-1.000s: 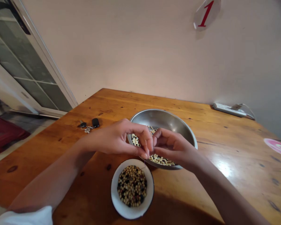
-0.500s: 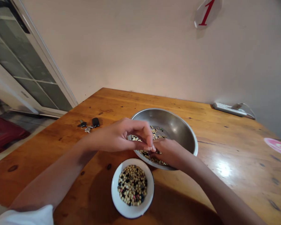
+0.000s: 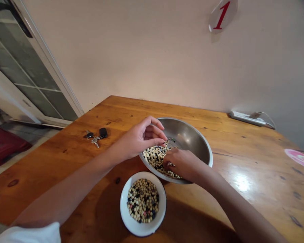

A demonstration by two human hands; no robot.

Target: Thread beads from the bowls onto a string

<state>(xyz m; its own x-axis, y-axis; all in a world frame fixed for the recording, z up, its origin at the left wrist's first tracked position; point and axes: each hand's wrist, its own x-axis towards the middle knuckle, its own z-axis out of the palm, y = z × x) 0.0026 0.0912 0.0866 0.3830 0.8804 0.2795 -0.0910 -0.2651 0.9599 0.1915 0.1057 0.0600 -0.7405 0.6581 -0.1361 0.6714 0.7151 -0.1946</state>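
A wide metal bowl [image 3: 190, 135] holds mixed pale and dark beans [image 3: 154, 158]. Over its left part hovers my left hand [image 3: 147, 136], its thumb and fingertips drawn close together; whatever they pinch is too small to make out. My right hand [image 3: 181, 163] reaches down inside the bowl at the beans, its fingers curled inward and partly hidden. In front of the metal bowl stands a small white bowl [image 3: 125, 216] with pale, black and a few pinkish beans [image 3: 143, 200].
Keys with a black fob [image 3: 103, 132] lie left of the bowls on the wooden table [image 3: 243, 152]. A white power strip [image 3: 250, 118] sits at the back right, near a pink round sticker [image 3: 300, 158]. A wall stands behind.
My left hand has moved up and slightly away from my right hand, uncovering more beans. The fingers of my right hand have curled in the bowl.
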